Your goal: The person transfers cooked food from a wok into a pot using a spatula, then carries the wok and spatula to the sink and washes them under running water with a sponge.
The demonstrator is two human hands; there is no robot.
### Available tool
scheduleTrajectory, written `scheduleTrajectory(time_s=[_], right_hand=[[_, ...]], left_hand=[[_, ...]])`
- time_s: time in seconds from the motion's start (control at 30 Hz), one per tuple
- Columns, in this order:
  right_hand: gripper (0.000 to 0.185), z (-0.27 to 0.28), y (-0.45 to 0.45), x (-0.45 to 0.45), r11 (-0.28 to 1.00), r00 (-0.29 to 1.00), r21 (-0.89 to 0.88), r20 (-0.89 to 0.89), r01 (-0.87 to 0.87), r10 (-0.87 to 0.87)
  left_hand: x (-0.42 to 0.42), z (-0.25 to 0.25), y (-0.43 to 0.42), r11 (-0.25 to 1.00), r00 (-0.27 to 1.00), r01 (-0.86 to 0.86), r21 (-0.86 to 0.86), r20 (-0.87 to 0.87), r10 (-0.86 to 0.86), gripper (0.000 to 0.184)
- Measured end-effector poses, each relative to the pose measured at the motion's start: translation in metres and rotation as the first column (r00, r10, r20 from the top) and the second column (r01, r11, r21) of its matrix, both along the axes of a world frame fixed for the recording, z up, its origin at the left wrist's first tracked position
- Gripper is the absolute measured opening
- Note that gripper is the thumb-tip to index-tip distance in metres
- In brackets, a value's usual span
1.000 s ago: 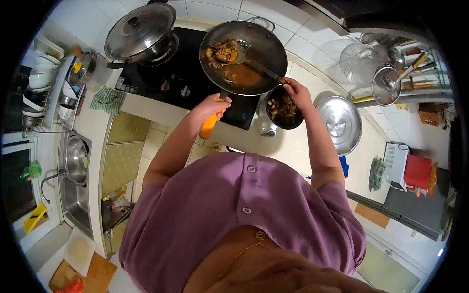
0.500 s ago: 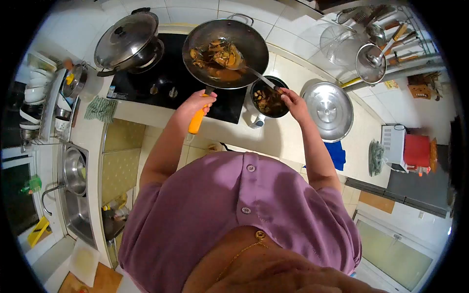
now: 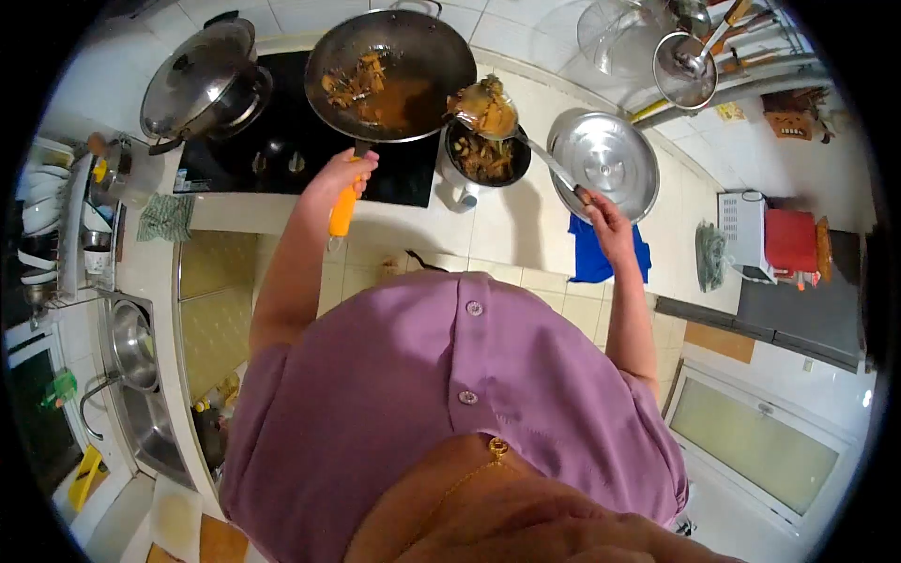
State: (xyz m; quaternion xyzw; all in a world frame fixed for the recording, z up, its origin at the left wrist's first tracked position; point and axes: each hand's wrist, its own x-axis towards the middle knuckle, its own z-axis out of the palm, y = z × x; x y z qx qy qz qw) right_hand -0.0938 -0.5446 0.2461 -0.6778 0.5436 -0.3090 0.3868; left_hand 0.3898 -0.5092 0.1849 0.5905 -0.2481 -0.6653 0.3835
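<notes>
My left hand is wrapped round the orange handle of a dark wok, which is over the black stove. Brown sauce and chunks of cooked food lie in the wok. In my right hand is the handle end of a metal spatula. Its blade, heaped with saucy food, hangs above a dark-lined pot on the counter. More cooked pieces lie in that pot. The spatula's load hides the pot's back rim.
A lidded pan stands on the stove's left. Right of the pot lies a round metal lid or basin, with a blue cloth at the counter edge. Utensils and a strainer hang at the back right. A sink is at left.
The loaded spatula has come out of the wok and moved right, over the pot. My right hand has shifted right and down. My left hand still grips the wok handle.
</notes>
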Motion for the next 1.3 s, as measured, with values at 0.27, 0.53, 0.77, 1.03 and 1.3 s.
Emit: scheduleTrajectory(time_s=[0.27,0.53,0.77,1.03,1.3], right_hand=[[0.027,0.056,0.022,0.017,0.848,0.573,-0.457,-0.783,-0.268,-0.241],[0.026,0.087,0.031,0.02,0.68,0.464,-0.578,-0.803,-0.45,-0.375],[0.035,0.046,0.036,-0.021,0.985,0.846,-0.151,-0.511,0.088,-0.154],[0.03,0.061,-0.015,0.087,0.977,0.872,-0.053,-0.463,-0.207,0.159],[0.018,0.092,-0.107,0.238,0.779,0.516,-0.276,-0.854,-0.562,0.069]], left_hand=[[-0.004,0.004,0.002,1.0,1.0,-0.006,0.016,-0.007,0.006,0.02],[0.0,-0.001,0.0,1.0,1.0,-0.011,0.028,-0.025,0.011,0.02],[0.001,0.0,0.001,1.0,0.998,-0.007,0.014,-0.06,0.008,0.021],[0.002,-0.003,0.001,1.0,0.997,-0.022,0.005,-0.079,0.022,0.023],[0.004,-0.011,-0.001,1.0,0.993,-0.004,-0.03,-0.121,0.0,0.021]])
